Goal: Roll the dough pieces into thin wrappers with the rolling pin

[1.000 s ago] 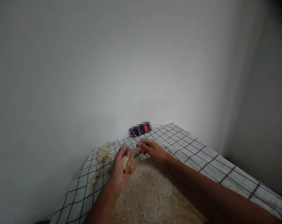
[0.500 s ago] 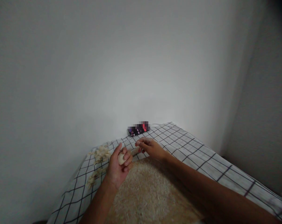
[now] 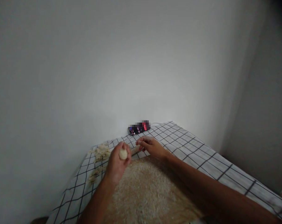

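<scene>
My left hand (image 3: 118, 161) is closed around a pale lump of dough (image 3: 123, 154), whose rounded face shows between thumb and fingers. Just to the right, a pale stick that looks like a rolling pin (image 3: 135, 150) runs between the two hands, near the far edge of a floury board (image 3: 145, 189). At its right end is my right hand (image 3: 151, 146), fingers curled loosely over it; the hand partly hides the grip. Left of my left hand, a heap of thin, pale dough pieces (image 3: 102, 152) lies on the checked cloth.
A smaller cluster of dough pieces (image 3: 93, 177) lies nearer me on the left. A lit phone (image 3: 139, 128) leans at the back, by the wall (image 3: 136, 62). A white cloth with dark checks (image 3: 189, 146) covers the table, with its edge sloping down at the right.
The fingers of my left hand have closed round the dough, and the thumb has come down onto it. My right hand has hardly moved.
</scene>
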`<state>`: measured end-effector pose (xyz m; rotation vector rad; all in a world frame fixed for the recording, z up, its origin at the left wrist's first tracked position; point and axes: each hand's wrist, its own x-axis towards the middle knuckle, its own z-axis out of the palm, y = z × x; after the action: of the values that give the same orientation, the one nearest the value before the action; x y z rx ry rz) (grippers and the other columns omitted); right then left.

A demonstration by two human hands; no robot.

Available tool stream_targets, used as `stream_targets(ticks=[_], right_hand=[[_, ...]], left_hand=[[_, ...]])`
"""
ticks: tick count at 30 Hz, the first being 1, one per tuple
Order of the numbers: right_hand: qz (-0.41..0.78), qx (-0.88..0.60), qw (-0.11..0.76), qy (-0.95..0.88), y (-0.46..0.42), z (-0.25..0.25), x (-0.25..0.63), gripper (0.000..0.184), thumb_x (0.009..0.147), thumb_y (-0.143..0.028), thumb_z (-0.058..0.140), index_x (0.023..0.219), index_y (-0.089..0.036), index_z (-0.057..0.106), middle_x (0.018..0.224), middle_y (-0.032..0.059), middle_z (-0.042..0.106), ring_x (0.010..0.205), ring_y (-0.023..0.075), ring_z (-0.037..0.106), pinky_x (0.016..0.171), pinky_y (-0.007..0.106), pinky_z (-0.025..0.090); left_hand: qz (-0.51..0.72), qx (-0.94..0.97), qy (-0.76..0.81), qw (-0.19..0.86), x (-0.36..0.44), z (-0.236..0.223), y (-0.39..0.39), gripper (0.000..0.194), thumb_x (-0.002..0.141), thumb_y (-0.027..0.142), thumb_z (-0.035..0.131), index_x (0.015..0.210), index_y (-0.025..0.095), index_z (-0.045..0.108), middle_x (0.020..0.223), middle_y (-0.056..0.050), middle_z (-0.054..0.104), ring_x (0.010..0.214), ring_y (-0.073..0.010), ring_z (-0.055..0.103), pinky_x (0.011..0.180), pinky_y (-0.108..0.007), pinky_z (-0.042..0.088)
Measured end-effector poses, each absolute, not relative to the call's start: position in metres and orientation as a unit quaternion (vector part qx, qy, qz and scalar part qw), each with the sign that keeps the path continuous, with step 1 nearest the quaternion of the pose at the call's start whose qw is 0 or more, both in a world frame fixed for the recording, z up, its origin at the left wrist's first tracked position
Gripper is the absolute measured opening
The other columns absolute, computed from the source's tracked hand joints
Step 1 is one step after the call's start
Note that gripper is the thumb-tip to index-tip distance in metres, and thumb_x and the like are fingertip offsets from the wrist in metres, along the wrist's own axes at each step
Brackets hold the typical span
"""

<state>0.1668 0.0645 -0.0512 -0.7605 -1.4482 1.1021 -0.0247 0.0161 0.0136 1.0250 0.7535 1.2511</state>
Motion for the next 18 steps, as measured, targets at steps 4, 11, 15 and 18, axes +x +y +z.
stream_targets(ticks=[4, 11, 15, 18], right_hand=[[0.475, -0.303, 0.560, -0.607, 0.064, -0.049, 0.167, 0.046, 0.090, -0.065, 0.079, 0.097, -0.020, 0.077, 0.089, 0.0044, 0.076, 0.080, 0.0194, 0.070, 0.078, 0.035, 0.056], [0.476, -0.301, 0.578, -0.591, 0.066, -0.051, 0.165, 0.044, 0.091, -0.065, 0.079, 0.093, -0.021, 0.075, 0.090, 0.0040, 0.073, 0.079, 0.0190, 0.069, 0.076, 0.033, 0.055], [0.469, -0.302, 0.570, -0.603, 0.067, -0.051, 0.168, 0.041, 0.094, -0.062, 0.078, 0.096, -0.021, 0.074, 0.092, 0.0039, 0.073, 0.081, 0.0195, 0.071, 0.078, 0.034, 0.055], [0.459, -0.320, 0.564, -0.607, 0.071, -0.051, 0.169, 0.036, 0.097, -0.056, 0.076, 0.095, -0.020, 0.074, 0.088, 0.0034, 0.074, 0.080, 0.0192, 0.072, 0.077, 0.032, 0.054]], left_hand=[[0.461, 0.608, 0.356, 0.540, -0.023, 0.010, 0.012, 0.022, 0.088, 0.039, 0.083, 0.098, 0.019, 0.081, 0.099, -0.007, 0.076, 0.088, -0.0214, 0.068, 0.076, -0.027, 0.057], [0.242, 0.804, 0.434, 0.327, -0.025, 0.005, -0.005, 0.019, 0.079, 0.034, 0.098, 0.095, 0.027, 0.095, 0.100, -0.012, 0.081, 0.087, -0.0243, 0.068, 0.075, -0.024, 0.049], [0.186, 0.799, 0.445, 0.358, -0.029, 0.007, -0.004, 0.025, 0.089, 0.040, 0.089, 0.109, 0.027, 0.094, 0.103, -0.011, 0.085, 0.085, -0.0246, 0.073, 0.076, -0.026, 0.053], [0.201, 0.788, 0.458, 0.361, -0.030, 0.013, -0.004, 0.022, 0.087, 0.038, 0.087, 0.105, 0.025, 0.093, 0.106, -0.011, 0.087, 0.091, -0.0270, 0.079, 0.085, -0.031, 0.061]])
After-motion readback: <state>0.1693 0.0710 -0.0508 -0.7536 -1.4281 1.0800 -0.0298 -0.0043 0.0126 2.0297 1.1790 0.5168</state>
